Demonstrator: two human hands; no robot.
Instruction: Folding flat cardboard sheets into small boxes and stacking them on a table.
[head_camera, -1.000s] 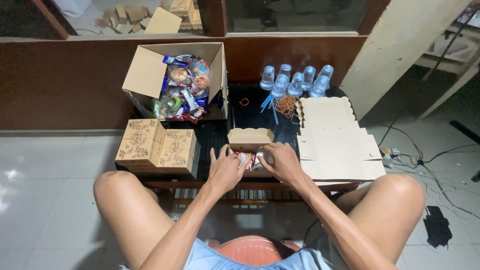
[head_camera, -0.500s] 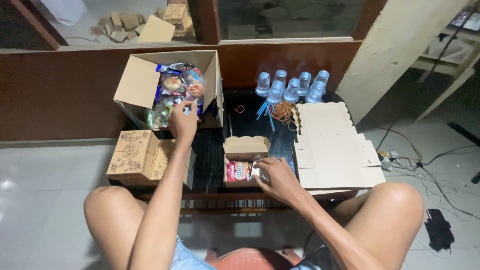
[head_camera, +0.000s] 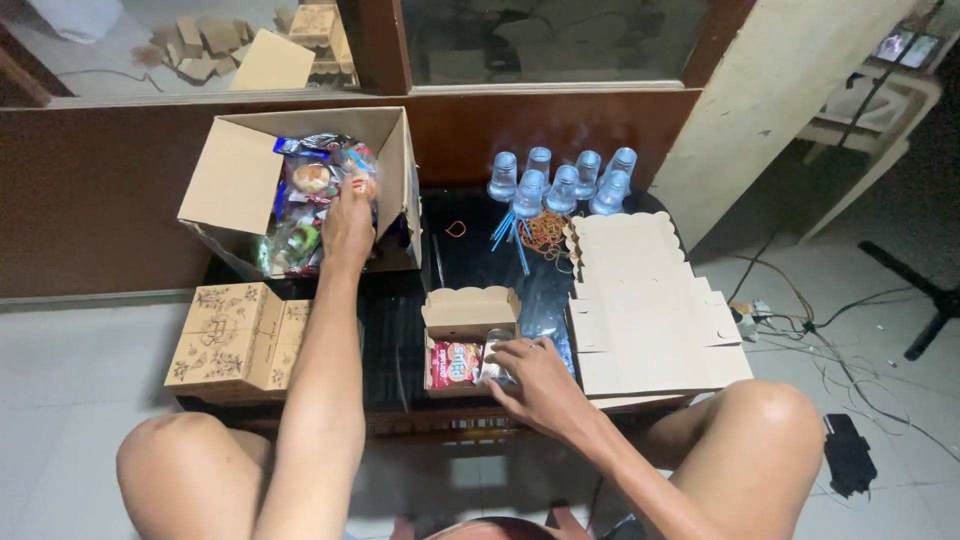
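My low black table (head_camera: 400, 330) is crowded, and that is where trouble could start. The big open carton (head_camera: 300, 180) of snack packets sits tilted at its far left corner, and my left hand (head_camera: 348, 222) is stretched deep into it, fingers curled down among the packets; I cannot tell whether they have closed on one. If I pull back carelessly, I judge I could drag the carton toward me or spill loose packets. The stack of flat unfolded boxes (head_camera: 645, 310) on the right overhangs the table edge, just beside my right forearm, so a nudge might slide it off. My right hand (head_camera: 535, 372) rests at the small open box (head_camera: 465, 340) near the front edge, fingers loosely bent around a clear-wrapped item, right beside the red packet (head_camera: 455, 362) already inside. Pressing too hard could crumple the thin wall. The upturned plastic cups (head_camera: 560, 180) stand well apart at the back.
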